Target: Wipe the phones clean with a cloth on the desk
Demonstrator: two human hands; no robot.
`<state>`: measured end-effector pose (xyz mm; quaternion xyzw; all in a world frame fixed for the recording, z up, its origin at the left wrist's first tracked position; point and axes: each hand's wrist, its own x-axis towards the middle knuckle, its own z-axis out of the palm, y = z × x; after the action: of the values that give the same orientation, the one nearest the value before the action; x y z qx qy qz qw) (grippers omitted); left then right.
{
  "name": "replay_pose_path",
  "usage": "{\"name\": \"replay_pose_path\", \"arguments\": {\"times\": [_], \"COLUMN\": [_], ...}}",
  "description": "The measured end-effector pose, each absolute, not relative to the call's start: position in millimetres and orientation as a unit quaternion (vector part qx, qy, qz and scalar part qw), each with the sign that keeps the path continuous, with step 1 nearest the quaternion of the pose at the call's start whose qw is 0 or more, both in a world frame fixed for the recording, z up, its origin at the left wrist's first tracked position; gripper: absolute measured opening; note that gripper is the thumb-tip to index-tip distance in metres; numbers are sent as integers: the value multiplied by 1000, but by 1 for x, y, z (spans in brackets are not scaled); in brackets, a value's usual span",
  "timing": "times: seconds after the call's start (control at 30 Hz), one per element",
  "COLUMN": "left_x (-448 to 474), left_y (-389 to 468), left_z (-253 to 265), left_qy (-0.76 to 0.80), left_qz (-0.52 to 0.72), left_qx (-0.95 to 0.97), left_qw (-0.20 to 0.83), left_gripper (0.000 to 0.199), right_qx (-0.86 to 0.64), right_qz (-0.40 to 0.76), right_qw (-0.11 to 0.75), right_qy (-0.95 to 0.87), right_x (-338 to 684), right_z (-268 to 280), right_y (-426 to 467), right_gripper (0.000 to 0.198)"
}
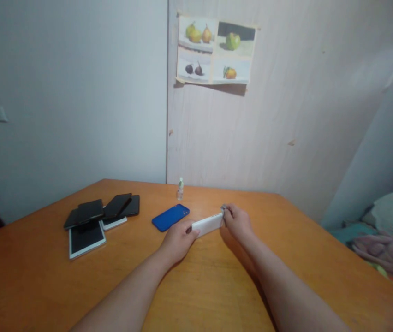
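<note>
A white phone (207, 226) is held tilted on its long edge above the table. My left hand (180, 240) grips its left end, thumb on the near face. At the other end, my right hand (237, 222) is closed around a small grey piece (223, 208) that looks like cloth, pressed to the phone's right edge. The fingers hide most of that piece. Just beyond my left hand, a blue phone case (170, 217) lies flat with its camera cutout toward the right.
On the left of the wooden table (196, 295), several dark tablets or cases (91, 210) overlap a white-framed tablet (87, 240). A small clear bottle (180, 189) stands near the back edge. Behind it rises a wall with a fruit print (215, 50). Bedding (390, 235) lies at the right.
</note>
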<state>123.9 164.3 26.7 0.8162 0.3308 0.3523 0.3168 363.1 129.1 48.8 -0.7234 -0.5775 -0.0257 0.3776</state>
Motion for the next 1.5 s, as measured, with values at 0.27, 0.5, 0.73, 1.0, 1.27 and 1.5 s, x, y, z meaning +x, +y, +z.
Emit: {"name": "replay_pose_path", "arguments": {"times": [0.27, 0.5, 0.73, 1.0, 1.27, 1.5], "left_x": [117, 120, 114, 91, 75, 73], "left_y": [153, 133, 94, 31, 0, -3], "left_z": [34, 54, 64, 48, 36, 30], "left_qy": [341, 328, 353, 385, 386, 374], "left_qz": [348, 291, 222, 235, 281, 302], "left_qx": [845, 888, 909, 892, 878, 875], "left_qw": [222, 138, 25, 9, 41, 49], "left_gripper": [22, 17, 19, 15, 20, 29], "right_qx": [-727, -738, -712, -645, -648, -625], "right_qz": [-54, -64, -52, -50, -21, 78], "right_qw": [411, 410, 442, 511, 442, 520], "right_qy": [-547, -532, -543, -566, -619, -577], "right_x": [372, 376, 369, 350, 340, 337], "right_z": [44, 44, 53, 68, 75, 50], "right_y": [134, 132, 128, 123, 109, 48], "right_gripper": [34, 34, 38, 44, 30, 30]}}
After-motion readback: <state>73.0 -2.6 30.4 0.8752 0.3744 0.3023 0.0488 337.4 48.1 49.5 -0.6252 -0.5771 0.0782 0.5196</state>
